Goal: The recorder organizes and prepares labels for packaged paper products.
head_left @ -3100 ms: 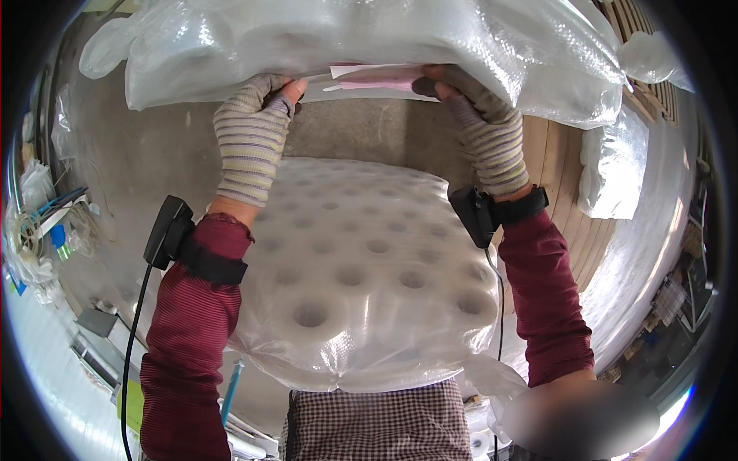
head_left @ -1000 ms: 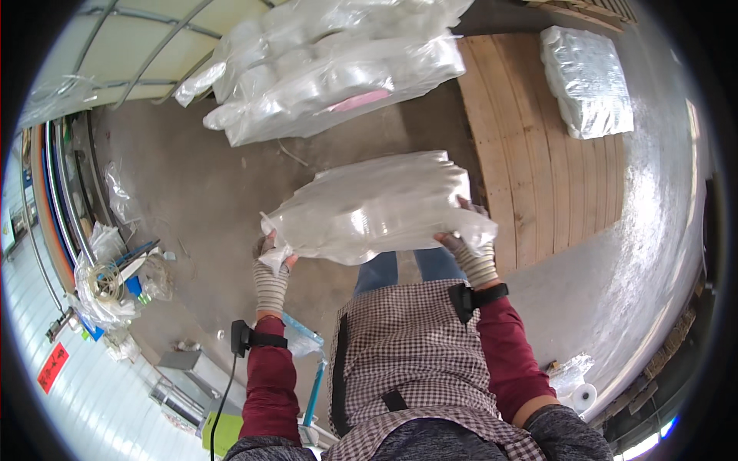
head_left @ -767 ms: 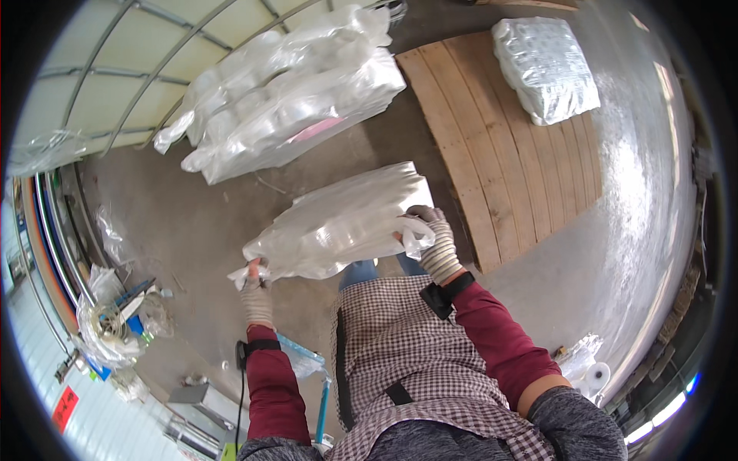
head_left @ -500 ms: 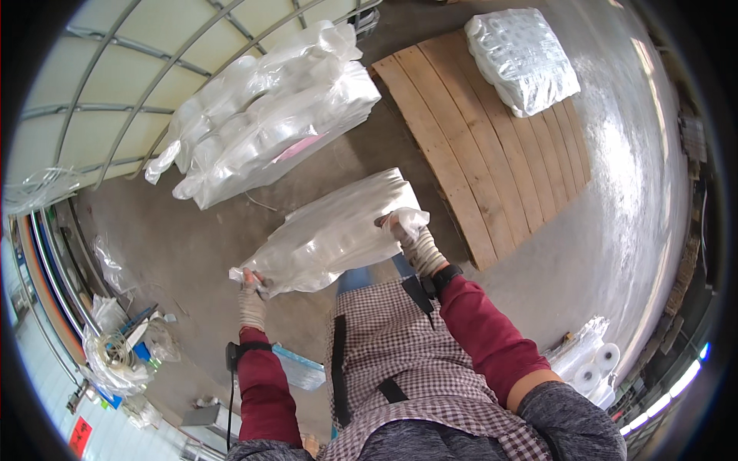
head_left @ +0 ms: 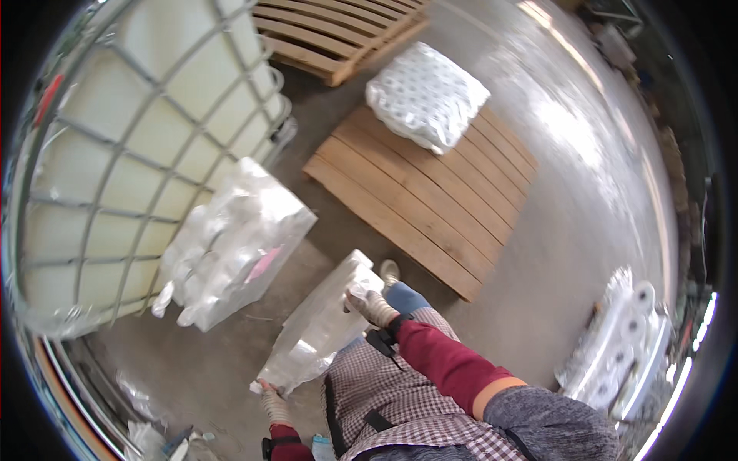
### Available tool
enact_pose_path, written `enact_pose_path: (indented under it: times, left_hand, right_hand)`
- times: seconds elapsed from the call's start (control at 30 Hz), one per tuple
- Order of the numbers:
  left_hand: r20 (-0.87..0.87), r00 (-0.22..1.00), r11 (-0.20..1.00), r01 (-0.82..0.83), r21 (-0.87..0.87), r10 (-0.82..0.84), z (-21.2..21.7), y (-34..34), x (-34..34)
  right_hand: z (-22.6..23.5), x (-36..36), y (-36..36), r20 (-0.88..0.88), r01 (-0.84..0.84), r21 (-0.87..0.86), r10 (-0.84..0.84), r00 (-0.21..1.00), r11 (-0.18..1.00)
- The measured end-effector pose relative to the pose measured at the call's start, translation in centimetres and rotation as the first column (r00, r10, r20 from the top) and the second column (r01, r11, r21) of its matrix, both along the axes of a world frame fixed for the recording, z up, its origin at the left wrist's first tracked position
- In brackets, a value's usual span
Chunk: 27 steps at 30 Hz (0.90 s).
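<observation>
A pack of white rolls in clear plastic film [head_left: 311,334] hangs in front of my apron, tilted, its far end higher in the picture. My left hand [head_left: 273,398], in a pale knit glove with bare fingertips, grips the gathered film at the near left corner. At the far right end my right hand [head_left: 372,307], gloved alike, is closed on the bunched film. Left of this pack stands a larger wrapped stack of rolls [head_left: 238,250] with a pink patch on its side. The two do not touch.
A wooden pallet [head_left: 415,203] lies ahead to the right, bearing another wrapped pack of rolls [head_left: 427,96]. A slatted pallet [head_left: 330,31] lies beyond it. A caged white tank [head_left: 131,154] stands left. More wrapped rolls [head_left: 615,353] lie at the right. My shoe [head_left: 390,271] is near the pallet.
My view has swung toward the pallet and the tank. Both hands still hold the pack, which now slants more steeply. One foot has come into view near the pallet.
</observation>
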<state>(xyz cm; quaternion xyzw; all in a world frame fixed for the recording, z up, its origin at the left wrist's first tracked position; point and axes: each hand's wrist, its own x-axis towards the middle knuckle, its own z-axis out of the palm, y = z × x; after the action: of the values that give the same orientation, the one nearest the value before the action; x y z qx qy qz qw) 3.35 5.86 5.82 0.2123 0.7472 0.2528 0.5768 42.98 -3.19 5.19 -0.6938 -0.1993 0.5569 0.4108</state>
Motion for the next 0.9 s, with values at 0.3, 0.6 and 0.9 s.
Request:
enact_pose_path:
  times: [0.3, 0.6, 0.9]
  left_hand:
    - [-0.588, 0.398, 0.564, 0.817, -0.122, -0.704, 3.8, -0.2, 4.6]
    - [-0.273, 0.923, 0.933, 0.323, 0.160, -0.272, 13.2, -11.3, -5.6]
    - [-0.475, 0.855, 0.963, 0.093, -0.254, -0.208, 14.1, -45.6, -4.8]
  right_hand:
    - [-2.8, 4.2, -5.0, 0.781, -0.512, 0.146, 0.219, 0.585, 0.847]
    - [4.8, 6.2, -3.3, 0.791, -0.843, -0.185, 0.585, 0.177, 0.505]
    - [-1.7, 8.0, -0.3, 0.735, -0.995, -0.095, 0.674, -0.078, -0.011]
